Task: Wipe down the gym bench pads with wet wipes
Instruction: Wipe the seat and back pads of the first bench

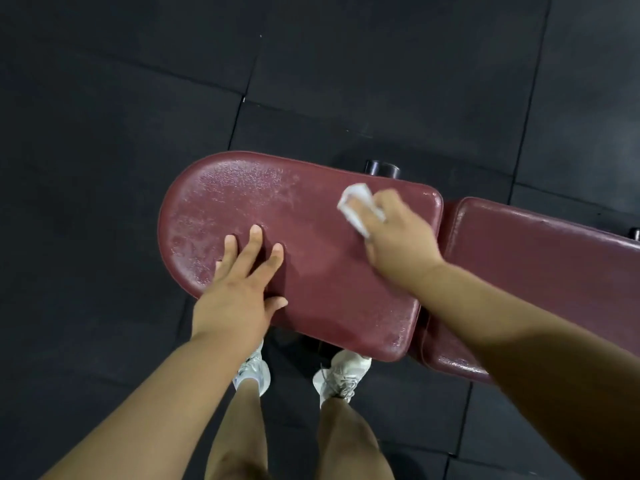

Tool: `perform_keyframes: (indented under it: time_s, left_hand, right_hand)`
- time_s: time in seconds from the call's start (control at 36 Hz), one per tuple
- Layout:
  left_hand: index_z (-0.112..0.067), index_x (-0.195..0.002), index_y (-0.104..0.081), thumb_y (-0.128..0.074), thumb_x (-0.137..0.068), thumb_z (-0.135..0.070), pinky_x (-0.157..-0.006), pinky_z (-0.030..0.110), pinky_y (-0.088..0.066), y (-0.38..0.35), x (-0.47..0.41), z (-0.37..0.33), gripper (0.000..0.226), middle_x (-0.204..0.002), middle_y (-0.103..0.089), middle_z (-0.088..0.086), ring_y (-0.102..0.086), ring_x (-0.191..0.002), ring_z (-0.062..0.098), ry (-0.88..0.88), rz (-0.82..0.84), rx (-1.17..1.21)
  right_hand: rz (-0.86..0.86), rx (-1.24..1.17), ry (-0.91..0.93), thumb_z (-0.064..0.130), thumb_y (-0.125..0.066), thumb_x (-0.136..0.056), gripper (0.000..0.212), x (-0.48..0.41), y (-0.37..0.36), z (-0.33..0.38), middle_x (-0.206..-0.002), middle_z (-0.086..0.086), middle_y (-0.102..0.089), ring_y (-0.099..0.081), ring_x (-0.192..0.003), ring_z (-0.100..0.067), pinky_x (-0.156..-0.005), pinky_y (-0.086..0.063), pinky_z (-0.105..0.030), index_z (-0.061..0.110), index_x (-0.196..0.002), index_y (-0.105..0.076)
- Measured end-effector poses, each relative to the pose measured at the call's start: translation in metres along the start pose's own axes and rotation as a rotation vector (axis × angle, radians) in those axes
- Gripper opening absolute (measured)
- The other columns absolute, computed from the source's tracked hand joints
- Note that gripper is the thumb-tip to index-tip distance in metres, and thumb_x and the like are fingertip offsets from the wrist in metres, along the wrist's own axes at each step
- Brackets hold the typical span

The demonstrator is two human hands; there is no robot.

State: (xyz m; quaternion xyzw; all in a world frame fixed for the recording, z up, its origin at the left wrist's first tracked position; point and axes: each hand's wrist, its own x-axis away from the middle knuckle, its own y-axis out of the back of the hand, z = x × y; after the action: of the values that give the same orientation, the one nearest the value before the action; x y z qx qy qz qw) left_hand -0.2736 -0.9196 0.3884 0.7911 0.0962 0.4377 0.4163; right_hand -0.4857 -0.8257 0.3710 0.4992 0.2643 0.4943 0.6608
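2 white lace-up sneakers (341,374) below bare legs (346,441).

2 maroon pads: seat pad (311,271), back pad (540,271). 1 white wipe (356,204). 2 hands: left hand (239,292), right hand (394,237). 2 pale shoes: left shoe (255,372), right shoe (343,375). 2 dark frame tube ends: far tube end (382,169), edge tube end (634,233), tiny. 2 bare legs.
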Motion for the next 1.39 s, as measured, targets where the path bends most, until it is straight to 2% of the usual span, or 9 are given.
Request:
perform_keyframes:
  time_s: [0.19,0.39,0.47,0.64,0.75,1.03,1.14,1.22,1.39]
  left_hand:
    - [-0.037,-0.148,0.007,-0.04,-0.097,-0.046,-0.116,0.033,-0.015,0.006,0.002,0.006,0.07,-0.145,0.039,-0.011,0.021,-0.143,0.025,-0.09,0.052,-0.072]
    - [-0.037,-0.147,-0.016,-0.046,-0.096,-0.035,-0.102,0.034,-0.04,0.04,-0.006,0.029,0.059,-0.155,0.015,-0.021,-0.009,-0.145,0.012,-0.16,0.112,-0.015]
    - [-0.025,-0.146,-0.032,-0.058,-0.091,-0.029,-0.113,0.038,-0.028,0.05,-0.014,0.051,0.061,-0.158,-0.005,-0.008,-0.01,-0.144,0.02,-0.115,-0.052,-0.019]
    - [-0.028,-0.151,-0.004,-0.056,-0.091,-0.039,-0.117,0.04,-0.014,0.052,-0.024,0.082,0.08,-0.155,0.021,-0.011,0.017,-0.144,0.019,-0.009,0.007,-0.01]
    - [-0.03,-0.151,-0.002,-0.053,-0.092,-0.041,-0.116,0.036,-0.015,0.049,-0.023,0.083,0.078,-0.154,0.024,-0.011,0.019,-0.144,0.018,-0.023,-0.011,0.006]
    - [-0.032,-0.151,-0.001,-0.052,-0.091,-0.044,-0.113,0.033,-0.023,0.05,-0.023,0.089,0.079,-0.155,0.02,-0.014,0.015,-0.144,0.019,-0.073,-0.029,0.023]
    - [-0.031,-0.151,-0.004,-0.054,-0.091,-0.041,-0.111,0.034,-0.026,0.05,-0.022,0.089,0.079,-0.156,0.018,-0.014,0.014,-0.145,0.02,-0.08,-0.041,0.049]
    - [-0.03,-0.151,-0.006,-0.055,-0.091,-0.04,-0.11,0.034,-0.028,0.049,-0.022,0.088,0.079,-0.157,0.016,-0.012,0.012,-0.145,0.022,-0.085,-0.055,0.048]
    - [-0.03,-0.151,-0.007,-0.056,-0.091,-0.04,-0.113,0.036,-0.022,0.045,-0.022,0.091,0.079,-0.157,0.014,-0.011,0.012,-0.145,0.023,-0.091,-0.068,0.047]
  right_hand:
    - [-0.206,-0.106,-0.638,0.008,-0.045,-0.091,0.048,-0.028,-0.013,0.03,-0.117,-0.011,-0.039,-0.045,-0.082,-0.027,-0.066,-0.032,-0.029,0.026,-0.135,-0.044]
    - [0.097,-0.108,0.029,0.003,-0.071,-0.063,0.063,0.016,-0.043,0.097,-0.095,-0.016,-0.052,-0.054,-0.061,-0.033,-0.045,-0.048,-0.033,0.011,-0.124,-0.058]
    - [0.152,0.008,0.259,0.005,-0.068,-0.063,0.057,0.015,-0.03,0.079,-0.088,-0.015,-0.054,-0.052,-0.058,-0.031,-0.044,-0.041,-0.032,0.011,-0.119,-0.061]
    - [-0.137,0.005,-0.601,0.016,-0.045,-0.094,0.043,-0.019,-0.002,0.026,-0.119,-0.015,-0.04,-0.053,-0.088,-0.036,-0.066,-0.041,-0.035,0.021,-0.137,-0.042]
    - [-0.208,-0.09,-0.79,0.016,-0.042,-0.095,0.043,-0.018,-0.015,0.056,-0.12,-0.013,-0.039,-0.046,-0.075,-0.031,-0.065,-0.032,-0.029,0.021,-0.138,-0.038]
    - [0.201,-0.026,0.176,0.013,-0.048,-0.071,0.05,0.049,-0.058,0.117,-0.083,-0.01,-0.052,-0.047,-0.053,-0.025,-0.045,-0.027,-0.027,0.013,-0.121,-0.053]
    - [0.044,-0.072,-0.385,0.039,-0.037,-0.085,0.049,0.054,-0.042,0.088,-0.099,-0.005,-0.048,-0.043,-0.065,-0.024,-0.06,-0.03,-0.029,0.02,-0.127,-0.053]
    - [-0.155,-0.115,-0.705,0.013,-0.054,-0.087,0.049,0.069,-0.049,0.091,-0.106,-0.005,-0.04,-0.039,-0.066,-0.022,-0.06,-0.033,-0.03,0.022,-0.135,-0.047]
    - [-0.125,-0.309,-0.72,0.012,-0.043,-0.089,0.05,0.088,-0.084,0.164,-0.111,0.001,-0.037,-0.045,-0.082,-0.018,-0.071,-0.031,-0.024,0.026,-0.137,-0.039]
